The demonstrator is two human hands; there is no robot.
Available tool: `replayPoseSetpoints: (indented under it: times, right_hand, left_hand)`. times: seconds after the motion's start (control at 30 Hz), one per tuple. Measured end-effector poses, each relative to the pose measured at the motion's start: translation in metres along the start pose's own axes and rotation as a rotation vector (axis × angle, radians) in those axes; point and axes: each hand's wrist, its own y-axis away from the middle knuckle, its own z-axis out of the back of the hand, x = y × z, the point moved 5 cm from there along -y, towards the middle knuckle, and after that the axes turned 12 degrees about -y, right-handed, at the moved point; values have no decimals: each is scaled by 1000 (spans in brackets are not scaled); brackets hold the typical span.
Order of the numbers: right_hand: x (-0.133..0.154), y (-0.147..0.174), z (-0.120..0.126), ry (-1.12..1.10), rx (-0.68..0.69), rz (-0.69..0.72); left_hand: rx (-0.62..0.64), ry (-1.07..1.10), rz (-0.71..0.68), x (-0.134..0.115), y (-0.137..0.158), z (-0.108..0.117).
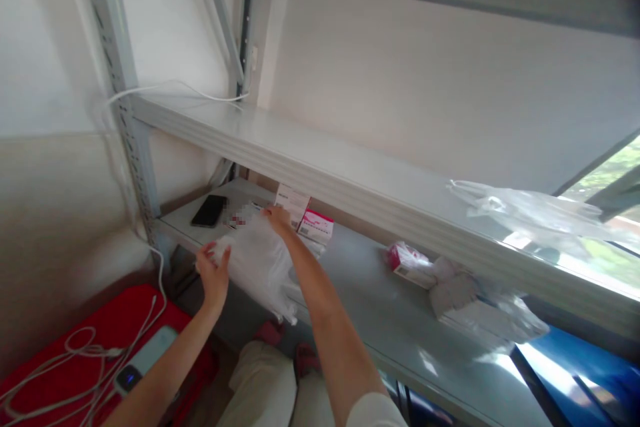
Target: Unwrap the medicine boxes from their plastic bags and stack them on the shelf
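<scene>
A crumpled clear plastic bag (pixel 257 257) hangs over the front edge of the lower shelf, between my two hands. My right hand (pixel 277 217) pinches its upper edge close to the small boxes. At the bag's left side is my left hand (pixel 214 273), thumb and fingers apart, fingertips by the plastic; whether they touch it is hard to tell. Just behind my right hand stand a white box (pixel 292 200) and a pink-and-white box (pixel 316 225). A black phone (pixel 209 211) lies on the shelf to the left.
Above my hands runs the upper shelf (pixel 310 153), with another clear bag (pixel 535 210) at its right. Further right on the lower shelf (pixel 360 287) are a wrapped pink-and-white box (pixel 410 263) and bagged white boxes (pixel 465 300). White cables (pixel 85 350) lie on a red case (pixel 135 303).
</scene>
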Motion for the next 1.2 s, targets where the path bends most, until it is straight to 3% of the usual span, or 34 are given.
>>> replayPoseSetpoints:
  times: [0.03,0.1,0.23,0.33,0.43,0.67,0.93,1.1,1.2]
  right_hand:
    - [6,-6,-8,-3,4,5]
    - [13,-14,-23,0,6,0]
    - [13,-22,-44,29,-13,-1]
    - [7,-25,-51,57,-27,12]
    - [1,-26,-51,82,-35,33]
    - [-4,-21,-46,83,-11,132]
    - [-3,-21,-51,101,-7,209]
    - [-4,-14,-56,183,-13,315]
    - [8,-3,-46,149,-63,366]
  left_hand:
    - [-97,-54,37,10,3,1]
    - [-162,-71,118,29,11,-5]
    - [-109,43,266,55,35,-30]
    - [-51,49,223,47,58,-43]
    - [18,0,156,23,79,-50]
    - [70,-75,89,-18,104,-57]
    - [127,-37,123,-16,120,-68]
    - [189,18,154,3,124,-68]
    - [214,39,143,12,131,-67]
